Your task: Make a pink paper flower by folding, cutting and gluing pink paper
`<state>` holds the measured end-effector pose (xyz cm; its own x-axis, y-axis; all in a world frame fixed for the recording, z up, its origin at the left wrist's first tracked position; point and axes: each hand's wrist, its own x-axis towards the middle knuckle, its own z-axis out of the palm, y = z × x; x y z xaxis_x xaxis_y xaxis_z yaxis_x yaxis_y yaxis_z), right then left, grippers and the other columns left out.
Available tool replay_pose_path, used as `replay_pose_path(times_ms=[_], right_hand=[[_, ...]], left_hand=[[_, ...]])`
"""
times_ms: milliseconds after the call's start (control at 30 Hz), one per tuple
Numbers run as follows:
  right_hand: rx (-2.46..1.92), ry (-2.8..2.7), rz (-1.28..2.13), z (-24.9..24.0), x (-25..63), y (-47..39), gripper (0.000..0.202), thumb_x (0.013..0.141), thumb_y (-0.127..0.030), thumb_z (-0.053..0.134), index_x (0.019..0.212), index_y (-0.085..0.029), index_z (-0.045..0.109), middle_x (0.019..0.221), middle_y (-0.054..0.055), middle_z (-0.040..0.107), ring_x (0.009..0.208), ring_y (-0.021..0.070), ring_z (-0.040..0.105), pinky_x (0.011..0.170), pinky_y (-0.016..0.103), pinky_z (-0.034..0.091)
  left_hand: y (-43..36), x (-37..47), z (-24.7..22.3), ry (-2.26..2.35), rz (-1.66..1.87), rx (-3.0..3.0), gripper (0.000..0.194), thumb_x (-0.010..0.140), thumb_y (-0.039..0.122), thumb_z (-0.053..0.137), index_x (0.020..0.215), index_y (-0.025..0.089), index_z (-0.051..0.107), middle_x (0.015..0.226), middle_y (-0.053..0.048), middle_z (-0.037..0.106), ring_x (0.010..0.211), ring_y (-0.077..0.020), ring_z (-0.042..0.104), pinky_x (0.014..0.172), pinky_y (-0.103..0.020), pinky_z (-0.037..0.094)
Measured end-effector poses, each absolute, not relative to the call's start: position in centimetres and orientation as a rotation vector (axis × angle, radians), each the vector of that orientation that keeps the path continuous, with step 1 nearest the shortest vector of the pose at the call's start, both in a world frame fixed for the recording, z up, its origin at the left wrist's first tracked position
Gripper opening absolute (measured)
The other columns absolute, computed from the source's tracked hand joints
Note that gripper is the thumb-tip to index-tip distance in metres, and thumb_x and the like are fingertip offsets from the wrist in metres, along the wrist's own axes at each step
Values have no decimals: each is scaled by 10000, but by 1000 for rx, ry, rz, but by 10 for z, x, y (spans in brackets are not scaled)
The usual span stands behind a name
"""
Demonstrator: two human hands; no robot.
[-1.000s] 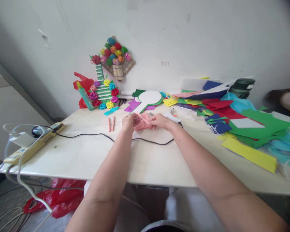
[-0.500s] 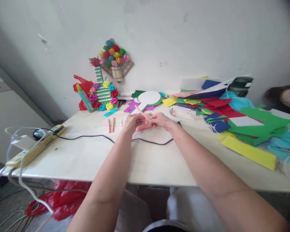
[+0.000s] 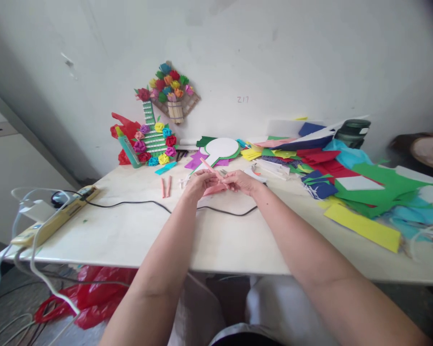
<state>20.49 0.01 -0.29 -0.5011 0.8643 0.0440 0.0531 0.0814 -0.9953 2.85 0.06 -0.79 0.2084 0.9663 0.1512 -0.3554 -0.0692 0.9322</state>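
– Grip?
– Both hands closed on pink paper: left hand (image 3: 202,181) and right hand (image 3: 240,182) pinch one pink strip (image 3: 208,165), free end angled up-left.
– Where's it sitting?
– Over the table (image 3: 234,247), just beyond the black cable (image 3: 234,214). I see more pink below; can't tell if it's joined.
– Past that?
– Two pink rolls (image 3: 169,186) off left, white round-headed cutout (image 3: 222,147) farther back, paper-flower bouquet (image 3: 175,111) at the wall (image 3: 292,62).

Bare forearms (image 3: 166,259), pale grey trousers (image 3: 270,307)
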Motion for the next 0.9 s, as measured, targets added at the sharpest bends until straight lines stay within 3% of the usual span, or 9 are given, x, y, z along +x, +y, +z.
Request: replay_pose_path(times_ms=[133, 300, 433, 533, 700, 900], right_hand=[[-946, -1693, 1499, 0, 206, -1, 220, 666, -344, 629, 684, -129, 587, 495, -19, 527, 401, 61, 408, 377, 182, 249], [-1183, -1628, 1259, 4, 208, 4, 452, 798, -528, 425, 812, -116, 612, 545, 29, 568, 408, 81, 427, 393, 197, 280], [-1671, -1665, 436, 6, 219, 11, 310, 808, -387, 453, 826, -141, 640, 766, 90, 649, 675, 171, 573, 580, 255, 398], [-1930, -1694, -109, 4, 234, 14, 259, 773, -241, 481, 953, -145, 641, 1026, 135, 621, 997, 261, 528, 779, 336, 387], [-2236, -1683, -76, -7, 250, 16, 432, 723, -328, 559, 1091, -106, 593, 1126, 188, 539, 1057, 316, 474, 850, 409, 340], [-1739, -1846, -328, 3, 230, 5, 337, 828, -290, 419, 1048, -121, 609, 1068, 146, 570, 1012, 260, 478, 858, 356, 299]], left_hand=[[0, 30, -6, 730, 1336, 1060, 169, 547, 133, 679, 660, 119, 554, 612, -40, 635, 575, -138, 628, 638, -267, 499], [0, 30, -6, 717, 1413, 1005, 179, 536, 137, 683, 658, 120, 553, 598, -29, 630, 558, -134, 622, 637, -269, 501], [0, 30, -5, 735, 1413, 1018, 165, 536, 144, 683, 638, 111, 557, 585, -37, 625, 551, -134, 618, 621, -263, 497], [1, 30, -6, 777, 1410, 1003, 159, 540, 137, 676, 644, 109, 559, 577, -39, 622, 538, -129, 614, 605, -254, 494], [6, 26, -9, 796, 1419, 916, 156, 553, 119, 658, 675, 109, 562, 585, -40, 622, 543, -129, 615, 603, -256, 506], [8, 25, -8, 802, 1401, 647, 60, 623, 93, 600, 676, 100, 573, 585, -46, 612, 543, -110, 607, 579, -216, 513]])
